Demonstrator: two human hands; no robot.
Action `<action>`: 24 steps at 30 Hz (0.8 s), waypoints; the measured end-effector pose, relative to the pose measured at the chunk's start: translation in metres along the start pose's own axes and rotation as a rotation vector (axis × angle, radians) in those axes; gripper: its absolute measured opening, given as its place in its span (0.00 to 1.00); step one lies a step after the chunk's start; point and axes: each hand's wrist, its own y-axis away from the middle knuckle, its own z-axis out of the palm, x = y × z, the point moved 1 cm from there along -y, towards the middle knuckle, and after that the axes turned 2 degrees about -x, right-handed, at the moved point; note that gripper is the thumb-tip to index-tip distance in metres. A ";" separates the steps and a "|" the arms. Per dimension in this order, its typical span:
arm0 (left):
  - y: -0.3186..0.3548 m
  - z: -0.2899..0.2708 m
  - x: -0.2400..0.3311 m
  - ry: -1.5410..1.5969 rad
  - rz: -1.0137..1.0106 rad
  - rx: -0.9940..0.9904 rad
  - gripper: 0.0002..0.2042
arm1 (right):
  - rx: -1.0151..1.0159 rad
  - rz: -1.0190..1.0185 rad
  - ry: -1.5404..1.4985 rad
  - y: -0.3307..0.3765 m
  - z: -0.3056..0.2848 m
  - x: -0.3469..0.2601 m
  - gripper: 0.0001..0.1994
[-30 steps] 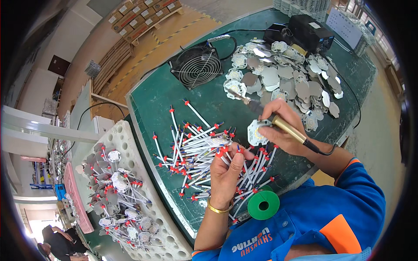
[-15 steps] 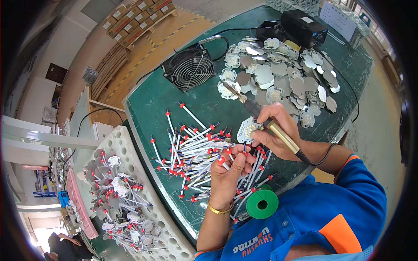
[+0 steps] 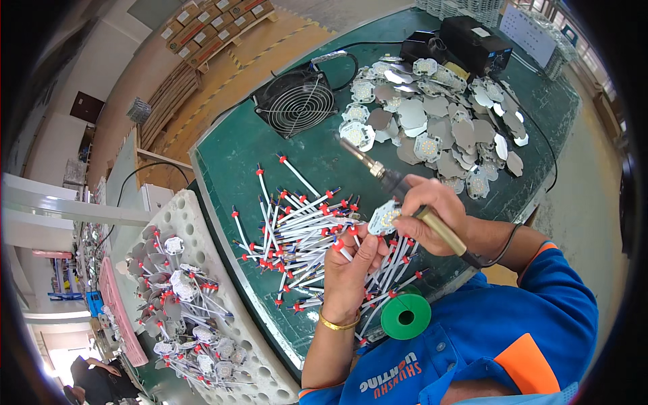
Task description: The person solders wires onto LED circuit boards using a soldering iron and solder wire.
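Over white tipped wires [image 3: 297,233], left hand [image 3: 354,266] pinches some; right hand [image 3: 428,219] grips metal soldering iron [image 3: 405,199]

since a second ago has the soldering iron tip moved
Yes. The soldering iron in the right hand has lifted off the small board, its tip now toward the fan.

Small white LED board [image 3: 385,218] held beside soldering iron [image 3: 405,196].

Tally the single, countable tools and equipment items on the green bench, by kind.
Black square cooling fan: 1
Gold-handled soldering iron: 1
Green solder spool: 1
Black power boxes: 2
Total: 5
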 end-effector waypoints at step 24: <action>0.004 0.018 0.003 -0.369 0.260 0.266 0.04 | 0.053 0.071 0.006 -0.001 0.006 -0.008 0.15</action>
